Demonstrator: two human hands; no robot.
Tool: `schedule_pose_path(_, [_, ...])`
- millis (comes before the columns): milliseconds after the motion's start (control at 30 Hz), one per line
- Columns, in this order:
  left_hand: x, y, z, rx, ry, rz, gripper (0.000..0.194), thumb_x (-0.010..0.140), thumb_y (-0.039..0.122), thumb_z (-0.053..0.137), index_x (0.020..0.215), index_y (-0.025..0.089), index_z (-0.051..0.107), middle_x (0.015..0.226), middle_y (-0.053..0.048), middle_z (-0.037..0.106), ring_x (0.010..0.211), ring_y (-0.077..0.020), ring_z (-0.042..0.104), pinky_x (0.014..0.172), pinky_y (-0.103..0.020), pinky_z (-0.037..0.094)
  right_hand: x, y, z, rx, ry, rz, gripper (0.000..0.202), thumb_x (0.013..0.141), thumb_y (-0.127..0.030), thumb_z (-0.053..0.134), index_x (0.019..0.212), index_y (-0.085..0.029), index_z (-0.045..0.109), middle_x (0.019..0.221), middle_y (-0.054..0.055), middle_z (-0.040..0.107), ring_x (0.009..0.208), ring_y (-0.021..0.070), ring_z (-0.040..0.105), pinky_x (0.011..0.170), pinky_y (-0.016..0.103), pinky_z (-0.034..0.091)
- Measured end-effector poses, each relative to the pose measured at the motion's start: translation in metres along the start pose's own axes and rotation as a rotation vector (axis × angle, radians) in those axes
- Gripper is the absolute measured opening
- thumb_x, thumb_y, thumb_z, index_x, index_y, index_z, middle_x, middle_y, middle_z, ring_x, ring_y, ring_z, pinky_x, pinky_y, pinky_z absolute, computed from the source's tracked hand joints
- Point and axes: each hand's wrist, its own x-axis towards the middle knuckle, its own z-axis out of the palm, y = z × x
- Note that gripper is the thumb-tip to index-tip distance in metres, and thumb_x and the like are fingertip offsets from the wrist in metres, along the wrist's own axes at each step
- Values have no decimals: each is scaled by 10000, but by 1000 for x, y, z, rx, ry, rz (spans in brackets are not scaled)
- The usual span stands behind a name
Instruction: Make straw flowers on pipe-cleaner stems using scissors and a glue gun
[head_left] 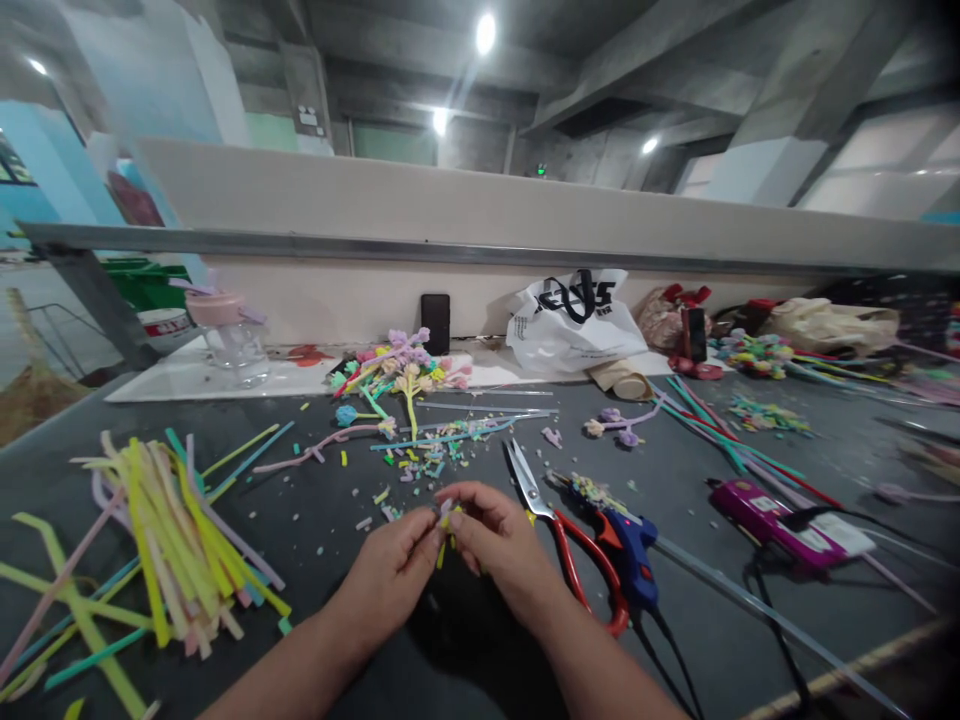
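Both hands meet at the centre front of the dark table. My left hand (394, 570) is closed, its thumb and fingertips pressed on a small yellow and lilac piece (448, 520). From the other side, my right hand (499, 545) pinches the same piece, fingers curled round it. A short yellow end hangs below the fingertips. Just right of my right hand lie red-handled scissors (566, 540), blades partly apart, and a blue glue gun (634, 555) with a clear glue stick. Small cut bits (420, 460) are scattered beyond my fingers.
A pile of fuzzy yellow and cream stems (176, 540) lies at left. Behind are a clear bottle (234, 345), colourful fuzzy flowers (405, 365), a black phone (435, 323) and a white bag (574, 325). A purple device (787, 520) with black cables lies at right.
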Motion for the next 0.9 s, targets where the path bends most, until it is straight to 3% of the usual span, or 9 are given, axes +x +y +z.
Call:
schedule_pose_path(233, [1,10,-6,-96,-41,-89,187,806,291,373,705,172,477,640,28,451,616,-128,412,570,-232,333,0,-2,2,-33,8,21,180,707,-277,580,848,-168,606,516,-77,445,375,42,355,369,171,269])
schedule_pose_path(433, [2,5,-5,-162,-30,-110,225,810,303,371,622,187,412,592,50,369,583,-113,373,543,-217,314,-1,-4,2,-141,18,-66,168,706,-242,589,859,-184,626,562,-56,482,447,69,398,426,192,314])
schedule_pose_path(667, [1,1,-5,-135,-56,-53,191,810,270,375,675,174,472,651,28,443,645,-125,418,596,-220,348,0,0,4,-418,84,-212,214,647,-63,498,767,-188,624,742,-8,575,686,123,520,614,216,401])
schedule_pose_path(900, [1,2,-8,-152,-112,-54,198,822,275,383,768,158,534,724,8,498,711,-137,457,637,-225,368,0,-1,4,-476,92,-211,208,660,-65,480,759,-187,616,735,-10,580,688,126,527,635,223,406])
